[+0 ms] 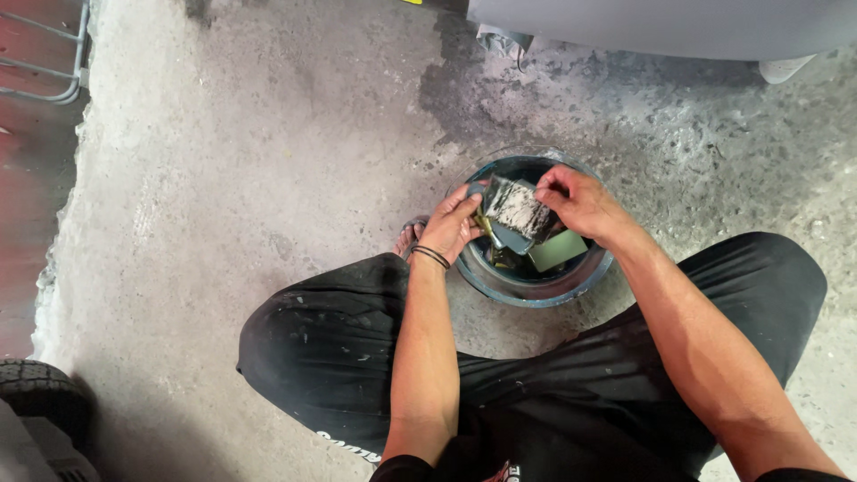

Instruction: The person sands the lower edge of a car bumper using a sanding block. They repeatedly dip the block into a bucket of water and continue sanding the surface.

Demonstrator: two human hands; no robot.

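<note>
Sandpaper sheet (518,210), grey and smeared, is held over a round bucket (536,290) on the concrete floor (268,161). Left hand (451,228) fingers pinch its left edge; right hand (580,203) fingers grip its top right corner.

I am getting a bright, evenly lit daylight view with soft light and no hard glare. The pale concrete floor (268,161) is reading almost washed out to the far left of the hands, while the dark trousers (339,357) below them are losing detail into near black. A soft shadow is lying beyond the bucket (536,290), under the grey panel (661,27). The left hand (451,228) and right hand (580,205) are looking sharp; the corners are bending and softening slightly.
</note>
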